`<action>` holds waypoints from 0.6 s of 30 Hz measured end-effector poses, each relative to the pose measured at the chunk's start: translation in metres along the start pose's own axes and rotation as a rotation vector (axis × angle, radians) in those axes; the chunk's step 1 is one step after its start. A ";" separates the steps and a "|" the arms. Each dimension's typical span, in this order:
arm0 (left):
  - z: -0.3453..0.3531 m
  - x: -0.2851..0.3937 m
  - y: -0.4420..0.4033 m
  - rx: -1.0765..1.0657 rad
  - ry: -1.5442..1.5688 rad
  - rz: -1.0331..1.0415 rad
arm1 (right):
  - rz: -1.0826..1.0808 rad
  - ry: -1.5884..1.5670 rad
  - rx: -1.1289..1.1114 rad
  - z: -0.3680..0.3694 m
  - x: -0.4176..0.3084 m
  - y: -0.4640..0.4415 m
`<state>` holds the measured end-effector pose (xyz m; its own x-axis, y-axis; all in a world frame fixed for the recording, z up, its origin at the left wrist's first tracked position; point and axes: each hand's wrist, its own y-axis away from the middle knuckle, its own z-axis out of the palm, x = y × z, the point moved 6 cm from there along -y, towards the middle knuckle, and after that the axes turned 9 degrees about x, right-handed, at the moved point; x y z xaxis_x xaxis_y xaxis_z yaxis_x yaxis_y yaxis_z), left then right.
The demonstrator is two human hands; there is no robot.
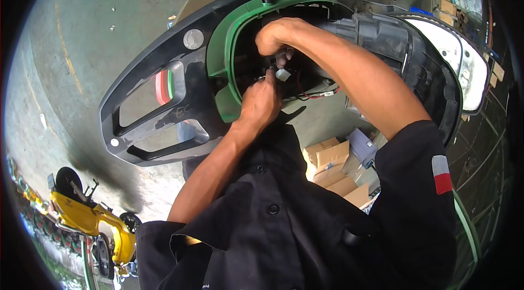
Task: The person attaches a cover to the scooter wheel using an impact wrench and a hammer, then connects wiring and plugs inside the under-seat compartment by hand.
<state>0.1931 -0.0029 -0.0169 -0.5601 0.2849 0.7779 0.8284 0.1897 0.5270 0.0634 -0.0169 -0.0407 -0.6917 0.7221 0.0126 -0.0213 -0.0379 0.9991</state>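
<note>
Both hands reach into the dark opening in the green body panel (219,52) of a scooter. My left hand (262,99) is closed, its fingers pinched at a small white wire connector (283,75). My right hand (275,41) bends down from above at the wrist, its curled fingers close to the same connector; whatever they grip is hidden in shadow. Just right of the hands, a thin red wire (305,93) loops to another pale connector (328,94).
A black rear carrier (188,80) extends left from the green panel. The black seat-side part (382,36) and a white panel (472,71) lie to the right. Cardboard boxes (330,153) stand on the floor below. A yellow scooter (90,216) is at lower left.
</note>
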 end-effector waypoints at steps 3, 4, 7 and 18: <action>0.005 0.000 -0.004 -0.050 -0.024 -0.030 | -0.050 -0.006 0.032 0.002 0.005 0.000; 0.009 -0.003 -0.005 -0.065 -0.039 -0.043 | -0.082 0.036 0.049 0.003 0.005 0.000; 0.011 -0.003 -0.008 -0.109 -0.060 -0.068 | -0.108 -0.073 0.062 0.008 0.013 -0.010; 0.006 -0.006 -0.010 -0.117 -0.033 -0.078 | -0.056 -0.304 -0.047 0.014 0.008 -0.015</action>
<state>0.1883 -0.0010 -0.0283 -0.6205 0.3045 0.7227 0.7756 0.1018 0.6230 0.0677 -0.0009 -0.0551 -0.4412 0.8971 -0.0237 -0.0918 -0.0189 0.9956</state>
